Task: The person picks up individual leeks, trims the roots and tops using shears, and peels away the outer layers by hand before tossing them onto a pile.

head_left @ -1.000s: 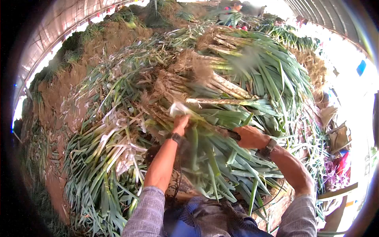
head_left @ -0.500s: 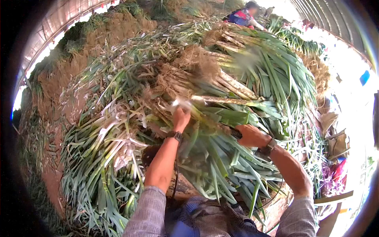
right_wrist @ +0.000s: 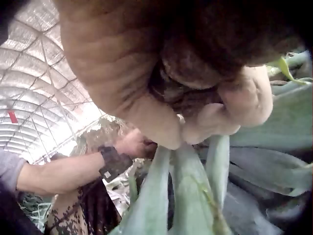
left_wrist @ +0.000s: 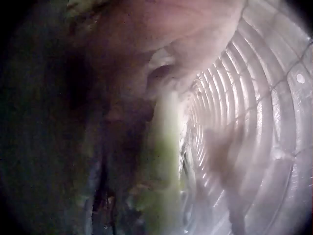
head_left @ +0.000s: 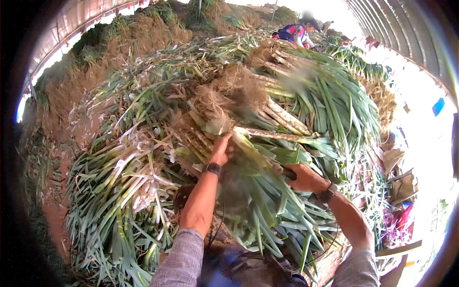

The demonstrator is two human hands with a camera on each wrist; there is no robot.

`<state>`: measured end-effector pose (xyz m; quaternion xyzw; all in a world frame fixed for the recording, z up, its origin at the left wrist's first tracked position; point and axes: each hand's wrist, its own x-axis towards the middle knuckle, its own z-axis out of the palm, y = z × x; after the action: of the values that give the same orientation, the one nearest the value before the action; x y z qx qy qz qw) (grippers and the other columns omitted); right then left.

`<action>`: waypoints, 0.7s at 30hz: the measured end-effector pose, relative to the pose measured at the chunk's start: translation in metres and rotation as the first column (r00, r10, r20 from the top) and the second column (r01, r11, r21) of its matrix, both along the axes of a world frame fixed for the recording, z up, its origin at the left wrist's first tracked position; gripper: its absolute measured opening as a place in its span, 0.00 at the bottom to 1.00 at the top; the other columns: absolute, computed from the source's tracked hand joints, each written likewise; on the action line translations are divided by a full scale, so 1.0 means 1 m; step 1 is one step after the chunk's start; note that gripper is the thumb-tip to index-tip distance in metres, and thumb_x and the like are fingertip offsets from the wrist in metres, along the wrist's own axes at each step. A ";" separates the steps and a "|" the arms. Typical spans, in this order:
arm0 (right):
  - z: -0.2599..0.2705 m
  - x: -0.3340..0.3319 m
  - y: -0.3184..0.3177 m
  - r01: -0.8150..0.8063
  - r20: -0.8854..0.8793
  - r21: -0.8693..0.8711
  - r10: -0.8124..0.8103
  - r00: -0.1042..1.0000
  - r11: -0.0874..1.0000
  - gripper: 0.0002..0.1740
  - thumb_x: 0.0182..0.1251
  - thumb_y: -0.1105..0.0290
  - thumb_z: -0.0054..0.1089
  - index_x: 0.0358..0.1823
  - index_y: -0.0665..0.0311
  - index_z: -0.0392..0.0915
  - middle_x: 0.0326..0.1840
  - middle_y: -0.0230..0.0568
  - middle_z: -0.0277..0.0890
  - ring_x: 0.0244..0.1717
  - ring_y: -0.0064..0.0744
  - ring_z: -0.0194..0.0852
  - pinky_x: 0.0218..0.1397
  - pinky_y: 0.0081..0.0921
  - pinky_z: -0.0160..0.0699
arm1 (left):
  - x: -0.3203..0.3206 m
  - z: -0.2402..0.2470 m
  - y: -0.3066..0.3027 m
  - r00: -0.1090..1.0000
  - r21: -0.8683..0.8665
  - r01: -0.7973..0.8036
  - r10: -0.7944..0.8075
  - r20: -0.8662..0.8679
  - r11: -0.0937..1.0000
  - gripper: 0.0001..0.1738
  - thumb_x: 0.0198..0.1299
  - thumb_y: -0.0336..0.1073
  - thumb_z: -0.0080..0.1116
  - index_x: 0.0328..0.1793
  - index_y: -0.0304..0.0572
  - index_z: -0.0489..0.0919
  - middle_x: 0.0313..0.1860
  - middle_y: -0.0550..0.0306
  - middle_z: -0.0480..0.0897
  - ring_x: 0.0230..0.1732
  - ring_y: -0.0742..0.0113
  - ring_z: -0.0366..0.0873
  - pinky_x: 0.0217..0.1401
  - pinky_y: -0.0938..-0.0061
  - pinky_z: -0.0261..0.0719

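Observation:
Between the two hands lies a leek, its pale green shaft slanting down to the right into long leaves. The left hand grips it near the root end, and in the left wrist view the pale green shaft runs down from the fingers. Held in the right hand is a dark rounded handle beside the leek; what it belongs to is hidden. Seen in the right wrist view, the right fingers curl inward above broad green leaves.
Untrimmed leeks with brown roots are heaped ahead. At left lies a pile of leeks with whitened ends. A person crouches at the back. Purple strands and a cardboard box stand at right. A ribbed tunnel roof curves overhead.
The bright white blur at the left fingertips has gone, and more of the leek's shaft shows between the hands. Both hands stay nearly in place. The person at the back has come further into view.

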<state>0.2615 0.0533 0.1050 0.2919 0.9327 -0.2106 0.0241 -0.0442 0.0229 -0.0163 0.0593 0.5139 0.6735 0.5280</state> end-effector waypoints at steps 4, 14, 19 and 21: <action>0.012 0.023 -0.001 0.061 -0.029 0.015 -0.061 0.998 0.998 0.19 0.53 0.72 0.57 0.49 0.65 0.79 0.34 0.57 0.81 0.39 0.58 0.80 0.43 0.47 0.77 | 0.010 0.003 0.009 0.994 0.071 0.091 -0.087 -0.059 0.993 0.26 0.64 0.53 0.63 0.62 0.47 0.78 0.56 0.56 0.79 0.44 0.69 0.78 0.46 0.64 0.76; 0.005 0.082 -0.025 0.068 -0.072 0.102 -0.061 0.996 0.992 0.21 0.55 0.71 0.62 0.52 0.66 0.78 0.33 0.56 0.81 0.35 0.58 0.80 0.39 0.46 0.78 | 0.067 -0.009 -0.023 0.894 0.262 0.437 -0.386 -0.226 0.860 0.26 0.57 0.47 0.68 0.58 0.43 0.78 0.47 0.55 0.84 0.56 0.62 0.79 0.60 0.63 0.76; -0.007 0.097 -0.036 0.087 -0.075 0.128 -0.078 0.994 0.988 0.18 0.56 0.71 0.62 0.49 0.65 0.78 0.32 0.55 0.80 0.34 0.58 0.80 0.37 0.46 0.76 | 0.068 -0.005 -0.029 0.956 0.147 0.285 -0.270 -0.111 0.947 0.18 0.58 0.46 0.68 0.49 0.43 0.81 0.38 0.60 0.84 0.31 0.66 0.81 0.33 0.70 0.81; -0.005 0.098 -0.045 0.048 -0.116 0.134 -0.033 0.993 0.990 0.17 0.56 0.71 0.62 0.48 0.65 0.78 0.32 0.54 0.80 0.35 0.58 0.80 0.36 0.46 0.77 | 0.058 -0.018 -0.023 0.970 0.158 0.176 -0.144 -0.197 0.972 0.18 0.57 0.46 0.69 0.48 0.44 0.82 0.38 0.60 0.84 0.31 0.66 0.81 0.32 0.71 0.80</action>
<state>0.3592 0.0088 0.1005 0.2995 0.9386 -0.1627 -0.0532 0.0141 0.0001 -0.0340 0.2086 0.4934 0.6624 0.5237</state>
